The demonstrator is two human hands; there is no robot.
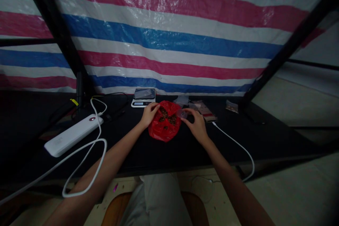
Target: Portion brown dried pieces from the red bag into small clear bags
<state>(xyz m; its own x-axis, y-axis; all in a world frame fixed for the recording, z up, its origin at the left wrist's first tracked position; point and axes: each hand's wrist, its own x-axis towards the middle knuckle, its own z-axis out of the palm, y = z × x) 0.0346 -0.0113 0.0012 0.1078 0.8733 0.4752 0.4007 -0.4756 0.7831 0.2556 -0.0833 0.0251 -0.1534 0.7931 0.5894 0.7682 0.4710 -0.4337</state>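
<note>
**Red plastic bag (165,132) under both hands**

The bag lies on the black bench (164,157), with dark pieces (163,112) inside. The left hand (149,114) grips its edge; the right hand (197,125) pinches a small clear object (181,113), maybe a cap, against it. A digital scale (143,98) stands behind.

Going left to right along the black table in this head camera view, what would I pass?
White power bank → left hand → red plastic bag → right hand → small plastic packet

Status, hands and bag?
Left hand on red plastic bag of dark pieces. Right hand holding small clear container at bag. Digital scale behind.
</note>
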